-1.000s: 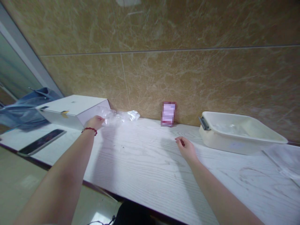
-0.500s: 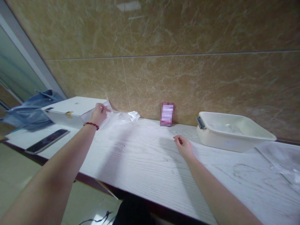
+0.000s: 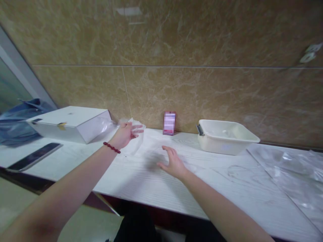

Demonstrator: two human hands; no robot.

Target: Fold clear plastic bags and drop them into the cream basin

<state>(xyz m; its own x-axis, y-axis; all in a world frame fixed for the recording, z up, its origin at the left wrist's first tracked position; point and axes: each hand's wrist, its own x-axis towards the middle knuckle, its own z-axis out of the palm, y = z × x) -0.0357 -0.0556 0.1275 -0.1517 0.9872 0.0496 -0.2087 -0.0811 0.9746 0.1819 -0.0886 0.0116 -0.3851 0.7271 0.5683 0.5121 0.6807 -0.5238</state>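
Observation:
My left hand, with a red bead bracelet on the wrist, is raised over the white wood-grain counter and holds a clear plastic bag that hangs from its fingers. My right hand hovers just above the counter with its fingers spread and nothing in it, a short way right of the bag. A white flat box lies to the left of my left hand.
A cream plastic tub stands by the brown tiled wall. A small pink-and-white card leans on the wall. A dark phone and blue cloth lie at the left. Clear plastic sheeting covers the right end.
My left hand pulled the clear bag away from the box and lifted it toward the middle. My right hand opened from a loose curl and moved left. The view shifted right.

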